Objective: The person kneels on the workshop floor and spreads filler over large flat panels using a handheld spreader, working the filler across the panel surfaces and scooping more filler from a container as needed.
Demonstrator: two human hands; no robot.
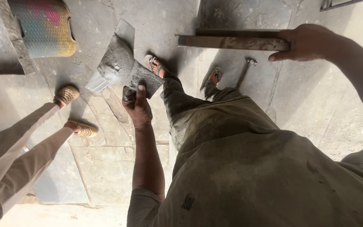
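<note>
Fingers of the left hand [136,105] pinch a bent metal sheet [120,65] and the right hand [303,42] grips a rusty steel bar [232,42], so either could slip onto sandaled toes [156,65].

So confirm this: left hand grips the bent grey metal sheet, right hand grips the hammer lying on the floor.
Not quite. The head view shows the right hand gripping a long rusty metal bar, not the hammer, which lies untouched on the stone floor below the bar. The left hand does grip the bent grey metal sheet.

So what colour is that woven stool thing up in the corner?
The woven stool is striped pink, teal and yellow, seen best in the head view.
</note>
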